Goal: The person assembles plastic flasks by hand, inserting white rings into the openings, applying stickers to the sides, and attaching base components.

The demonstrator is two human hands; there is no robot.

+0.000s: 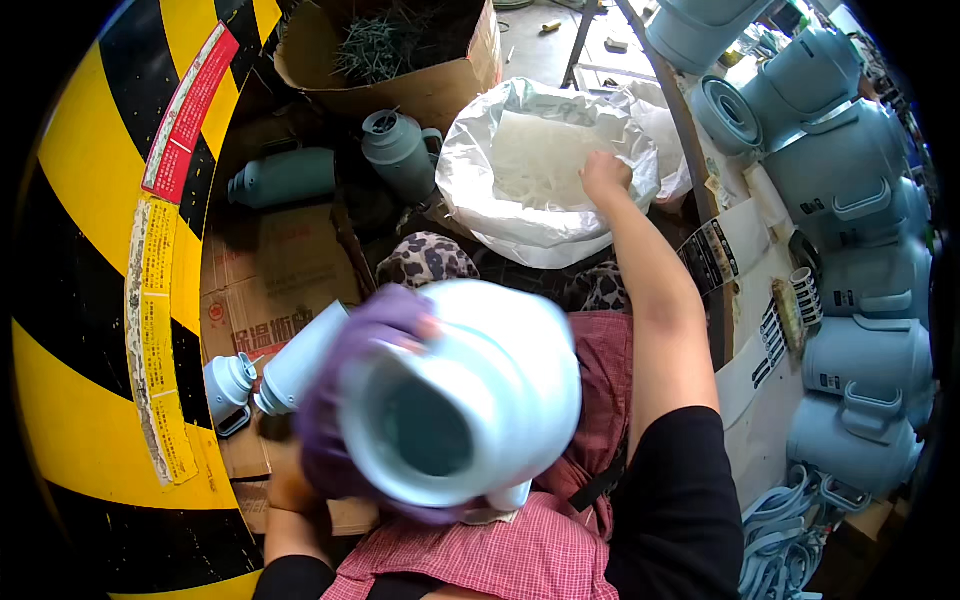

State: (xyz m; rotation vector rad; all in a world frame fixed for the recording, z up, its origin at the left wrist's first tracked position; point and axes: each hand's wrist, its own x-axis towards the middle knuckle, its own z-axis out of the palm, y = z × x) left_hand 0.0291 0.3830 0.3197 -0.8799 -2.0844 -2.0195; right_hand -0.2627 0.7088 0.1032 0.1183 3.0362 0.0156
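Observation:
A light blue thermos jug with a pouring lip is tilted over my lap, its open mouth facing me. My left hand, covered in purple cloth with some fingertip skin showing, grips the jug's left side; the jug looks blurred. My right arm stretches forward to a white plastic sack. At the sack's right inside edge, my right hand is closed, fingers curled down at the whitish translucent contents. What its fingertips hold, if anything, is hidden. Red checked cloth covers my lap.
Several blue jugs line the bench at right, above coiled blue straps. Other jugs rest around the flattened cardboard at left. A striped yellow-black panel curves along the left. A carton stands behind.

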